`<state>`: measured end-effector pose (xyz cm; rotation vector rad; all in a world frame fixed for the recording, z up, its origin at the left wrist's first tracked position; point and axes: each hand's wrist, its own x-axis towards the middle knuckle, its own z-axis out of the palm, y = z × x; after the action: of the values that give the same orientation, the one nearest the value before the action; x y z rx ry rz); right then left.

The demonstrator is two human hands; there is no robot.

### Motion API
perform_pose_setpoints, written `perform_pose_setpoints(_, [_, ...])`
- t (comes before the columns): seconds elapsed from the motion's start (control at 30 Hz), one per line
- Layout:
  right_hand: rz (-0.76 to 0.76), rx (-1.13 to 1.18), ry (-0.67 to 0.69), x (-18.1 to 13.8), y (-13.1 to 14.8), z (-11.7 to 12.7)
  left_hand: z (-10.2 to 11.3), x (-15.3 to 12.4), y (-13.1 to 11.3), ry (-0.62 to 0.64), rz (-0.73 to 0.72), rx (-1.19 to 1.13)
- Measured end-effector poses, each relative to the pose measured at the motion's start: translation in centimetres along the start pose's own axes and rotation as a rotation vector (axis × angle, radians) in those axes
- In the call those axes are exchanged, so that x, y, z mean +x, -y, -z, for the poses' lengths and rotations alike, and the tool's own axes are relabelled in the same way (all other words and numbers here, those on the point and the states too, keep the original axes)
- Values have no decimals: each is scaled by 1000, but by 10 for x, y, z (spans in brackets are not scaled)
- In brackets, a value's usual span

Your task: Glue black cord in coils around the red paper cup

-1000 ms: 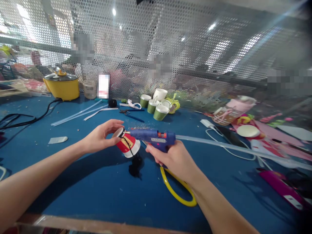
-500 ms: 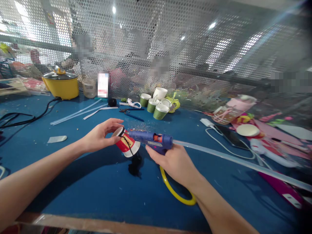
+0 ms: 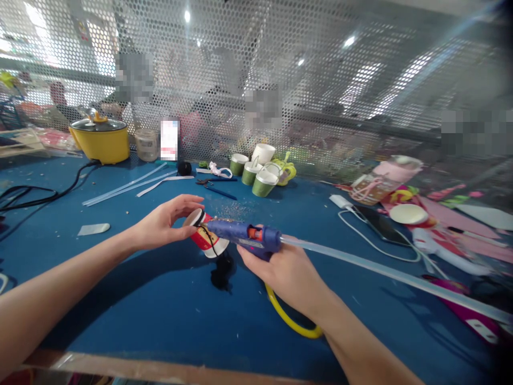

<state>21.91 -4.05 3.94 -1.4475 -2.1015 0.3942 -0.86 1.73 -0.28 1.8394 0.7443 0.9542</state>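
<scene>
My left hand [image 3: 170, 222] grips a small red and white paper cup [image 3: 206, 241] near its rim, holding it tilted over the table. Black cord runs round the rim and down the cup's side, and a dark bundle [image 3: 222, 271] hangs below its base. In my right hand [image 3: 282, 267] is a blue hot glue gun [image 3: 240, 232], its nozzle right by the cord at the cup's rim; whether it touches cannot be told. From the gun's back a long clear glue stick [image 3: 360, 264] sticks out to the right. A yellow cable [image 3: 286, 318] curves beneath my right wrist.
Green and white cups [image 3: 264, 179] stand at the back, near pliers [image 3: 218, 190] and loose clear glue sticks [image 3: 124, 184]. A yellow electric pot [image 3: 100, 141] is at the back left. A phone [image 3: 379, 224] with a white cable lies to the right. A perforated metal screen [image 3: 224, 80] borders the table.
The glue gun has moved slightly left and down, bringing its nozzle across the cup to the corded rim. My left hand and the cup have barely moved.
</scene>
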Motion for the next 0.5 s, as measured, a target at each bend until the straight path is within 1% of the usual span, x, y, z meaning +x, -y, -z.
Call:
perform_pose_setpoints(0.17, [4, -3, -17, -1, -1, 0, 0, 0, 1, 2, 3, -15])
perform_pose_setpoints(0.33, [54, -57, -1, -1, 0, 1, 1, 0, 1, 0, 8, -25])
perform_pose_setpoints(0.5, [31, -74, 33, 0, 4, 4, 2, 1, 0, 7, 10, -28])
